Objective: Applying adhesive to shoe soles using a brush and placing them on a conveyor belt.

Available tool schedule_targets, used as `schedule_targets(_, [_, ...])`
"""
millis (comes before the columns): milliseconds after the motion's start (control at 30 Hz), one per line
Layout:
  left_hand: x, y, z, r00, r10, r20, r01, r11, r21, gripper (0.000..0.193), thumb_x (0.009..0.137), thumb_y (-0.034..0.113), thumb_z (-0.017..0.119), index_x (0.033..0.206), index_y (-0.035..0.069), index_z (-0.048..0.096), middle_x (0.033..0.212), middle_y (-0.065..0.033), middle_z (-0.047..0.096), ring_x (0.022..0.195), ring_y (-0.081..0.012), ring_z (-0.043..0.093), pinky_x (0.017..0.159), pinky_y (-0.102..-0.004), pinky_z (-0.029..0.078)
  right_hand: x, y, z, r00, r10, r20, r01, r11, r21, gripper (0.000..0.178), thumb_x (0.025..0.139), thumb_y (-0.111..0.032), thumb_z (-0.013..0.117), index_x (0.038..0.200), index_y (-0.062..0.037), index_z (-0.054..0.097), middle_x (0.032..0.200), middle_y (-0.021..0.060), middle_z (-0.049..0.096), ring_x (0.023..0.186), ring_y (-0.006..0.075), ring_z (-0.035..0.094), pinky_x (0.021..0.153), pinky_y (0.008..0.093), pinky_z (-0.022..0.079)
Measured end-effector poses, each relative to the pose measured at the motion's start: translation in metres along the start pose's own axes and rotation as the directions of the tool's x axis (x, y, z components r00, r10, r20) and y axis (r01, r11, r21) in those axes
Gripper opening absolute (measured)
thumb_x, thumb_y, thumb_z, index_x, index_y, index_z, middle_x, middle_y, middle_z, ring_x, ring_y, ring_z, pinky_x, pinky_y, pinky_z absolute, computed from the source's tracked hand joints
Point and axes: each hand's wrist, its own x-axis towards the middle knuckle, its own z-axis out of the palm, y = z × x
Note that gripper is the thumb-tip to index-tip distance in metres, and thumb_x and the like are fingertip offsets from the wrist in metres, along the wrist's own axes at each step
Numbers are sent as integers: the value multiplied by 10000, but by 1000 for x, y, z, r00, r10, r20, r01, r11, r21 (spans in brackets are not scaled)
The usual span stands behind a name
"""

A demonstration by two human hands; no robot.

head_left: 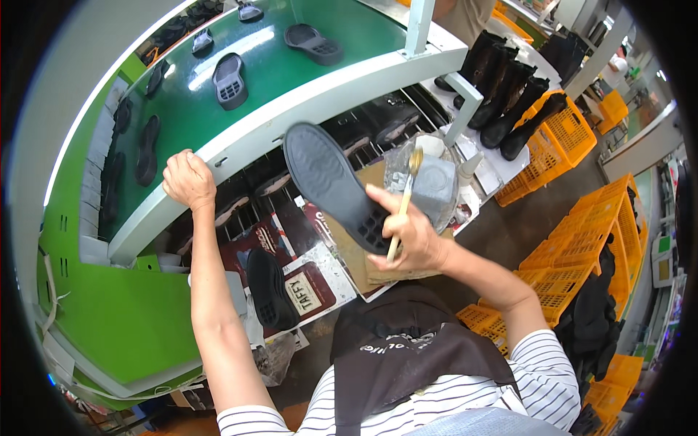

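My right hand (420, 238) is closed round the heel end of a black shoe sole (320, 168). The same hand holds a brush (405, 207) with a pale wooden handle, its bristles pointing up and away from me. Over the white rail (240, 145) of the green conveyor, my left hand (189, 179) is closed, knuckles up; whether anything is in its fingers is hidden. Another black sole (269, 289) lies on the bench to the left. Just beyond the right hand stands a grey block-shaped container (432, 182) wrapped in clear plastic.
Several soles, such as a black sole (230, 81), lie spaced out on the green conveyor belt (269, 83). Black boots (502, 102) stand at the far right. Orange crates (574, 254) are stacked to my right. Cardboard (356, 269) and printed box panels cover the bench.
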Motion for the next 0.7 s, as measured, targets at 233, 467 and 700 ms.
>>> schedule_targets(233, [1, -3, -4, 1000, 15, 10, -15, 999, -37, 222, 842, 281, 474, 865, 159, 658, 893, 2, 600, 853, -231, 553, 747, -394, 392, 145, 87, -18, 994, 83, 77, -76, 992, -99, 502, 642, -212, 769, 960, -25, 428, 1284, 296, 463, 1129, 383, 528, 940, 358, 426])
schedule_targets(467, [2, -5, -6, 998, 62, -25, -64, 996, -69, 213, 842, 267, 469, 862, 159, 652, 877, -2, 601, 821, -224, 559, 720, -378, 395, 240, 208, -42, 937, 349, 18, -316, 869, -381, 571, 650, -412, 713, 1031, -68, 462, 853, 150, 612, 824, 289, 616, 762, 380, 471])
schedule_targets(700, [1, -8, -4, 999, 55, 4, -54, 997, -61, 225, 849, 254, 455, 892, 164, 656, 897, -1, 606, 852, -221, 554, 746, -369, 379, 250, 257, -65, 809, 584, -70, -422, 493, -761, 662, 673, -405, 688, 1176, -52, 441, 1060, 226, 615, 1038, 366, 586, 908, 494, 407])
